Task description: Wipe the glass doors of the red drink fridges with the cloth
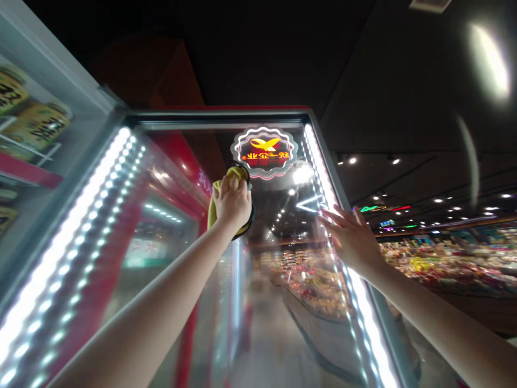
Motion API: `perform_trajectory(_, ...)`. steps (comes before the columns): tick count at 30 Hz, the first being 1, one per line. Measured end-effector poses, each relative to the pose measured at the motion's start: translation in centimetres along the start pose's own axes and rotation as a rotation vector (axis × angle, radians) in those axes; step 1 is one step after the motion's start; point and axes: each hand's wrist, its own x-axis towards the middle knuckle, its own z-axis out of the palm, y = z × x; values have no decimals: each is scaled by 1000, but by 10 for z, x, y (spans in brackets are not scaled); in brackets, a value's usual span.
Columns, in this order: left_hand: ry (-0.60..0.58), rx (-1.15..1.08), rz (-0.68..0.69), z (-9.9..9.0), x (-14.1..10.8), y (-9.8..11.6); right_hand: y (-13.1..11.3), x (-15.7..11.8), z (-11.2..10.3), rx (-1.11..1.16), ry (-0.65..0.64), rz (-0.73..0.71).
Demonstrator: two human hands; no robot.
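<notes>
In mid-frame, the left hand is clamped on a cloth, probably soft, light and best bunched under the palm, while the right hand, fingers spread, is at the glass door's right edge.

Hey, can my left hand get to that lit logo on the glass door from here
Probably yes: the left hand, holding a yellow cloth, is just below and left of the lit logo, with nothing visible blocking the way.
</notes>
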Motion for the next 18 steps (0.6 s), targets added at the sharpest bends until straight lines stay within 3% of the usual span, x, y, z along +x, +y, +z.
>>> perform_trajectory(3,-64,-33,229,1,-11,19,-24,37,5,97,13,58)
perform_trajectory(6,-122,-50,362,0,4,28,-52,80,13,168,3,102)
perform_trajectory(8,-104,-45,322,-4,18,14,-66,99,17,180,-21,117)
perform_trajectory(10,-50,-35,168,-9,25,-12,-73,107,18,197,-42,98)
perform_trajectory(13,15,-30,-66,-16,14,-45,-75,105,17,235,-63,8)
perform_trajectory(15,13,-37,-59,-18,-1,-50,-76,105,16,249,-57,2)
perform_trajectory(18,-45,-53,125,-18,-15,-37,-87,118,19,247,-20,111)
